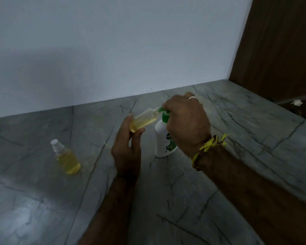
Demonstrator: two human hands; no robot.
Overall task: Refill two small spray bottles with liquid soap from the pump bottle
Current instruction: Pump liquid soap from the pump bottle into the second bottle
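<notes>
My left hand (126,147) grips an uncapped small clear bottle (143,121) with yellow liquid in its lower part, tilted so its open neck meets the green spout of the pump bottle (162,138). The white pump bottle stands upright on the grey marble counter (184,200). My right hand (186,121) is curled over the green pump head and hides most of it. A second small spray bottle (66,157), capped in white and holding yellow liquid, stands upright on the counter to the left, apart from both hands.
A pale wall (113,50) rises right behind the counter. A dark wooden panel (281,50) closes the right side. A small white scrap (297,102) lies at the far right edge. The counter stretches toward me in front of the bottles.
</notes>
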